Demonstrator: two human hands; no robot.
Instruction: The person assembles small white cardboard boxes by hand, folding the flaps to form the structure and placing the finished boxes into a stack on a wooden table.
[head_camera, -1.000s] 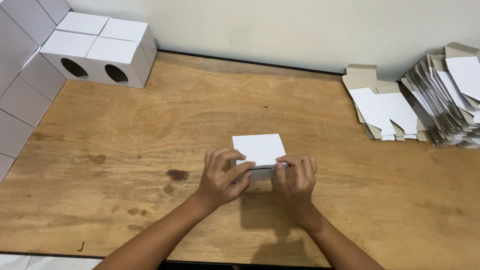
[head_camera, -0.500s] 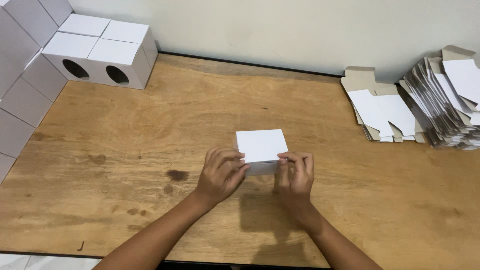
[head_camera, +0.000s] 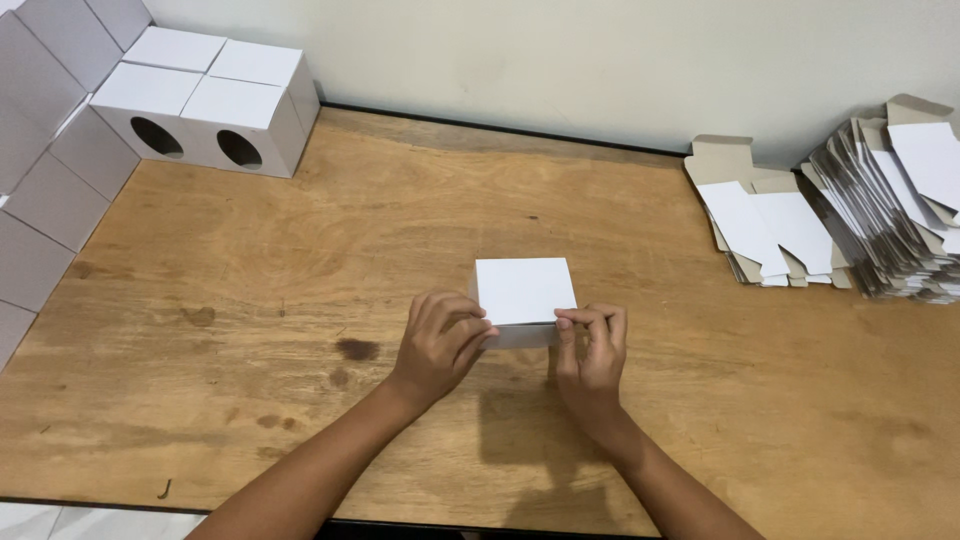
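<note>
At the middle of the wooden table (head_camera: 300, 250), we pinch a white box (head_camera: 524, 290) between left hand (head_camera: 440, 340) and right hand (head_camera: 592, 345), fingers closed on its near edge; even pressure should keep the fold square.

Bare counter (head_camera: 300, 260) lay open to the left of and beyond the white box (head_camera: 524, 291). Assembled white boxes (head_camera: 205, 100) blocked the far left corner, and flat carton stacks (head_camera: 880, 215) crowded the right edge near the wall.
</note>
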